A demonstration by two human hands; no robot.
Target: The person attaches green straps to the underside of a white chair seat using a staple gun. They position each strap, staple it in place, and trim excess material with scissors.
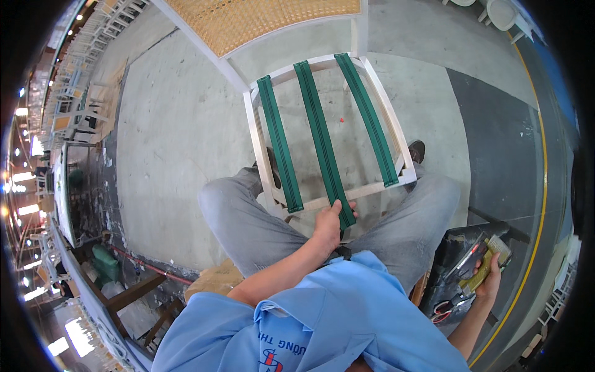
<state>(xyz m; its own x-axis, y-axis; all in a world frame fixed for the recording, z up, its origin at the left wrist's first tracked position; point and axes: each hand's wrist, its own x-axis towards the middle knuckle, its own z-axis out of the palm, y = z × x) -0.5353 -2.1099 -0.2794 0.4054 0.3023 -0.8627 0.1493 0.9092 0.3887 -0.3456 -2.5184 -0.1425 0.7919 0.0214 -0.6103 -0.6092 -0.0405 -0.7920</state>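
Between my knees stands a white wooden chair frame (256, 141) with an unfilled seat. Three dark green webbing straps run front to back over it: a left strap (279, 142), a middle strap (319, 133) and a right strap (367, 118). My left hand (333, 221) is closed on the near end of the middle strap, its thumb on top, at the front rail. Off to my right, my right hand (489, 280) wraps round an olive-yellow staple gun (477, 277) above a black surface (447, 257). Its nose is hard to make out.
Red-handled scissors (442, 310) lie on the black surface beside my right thigh. The chair's woven cane back (260, 22) rises at the far side. A cardboard box (217, 280) is by my left hip. Tables and several white chairs (74, 99) line the left.
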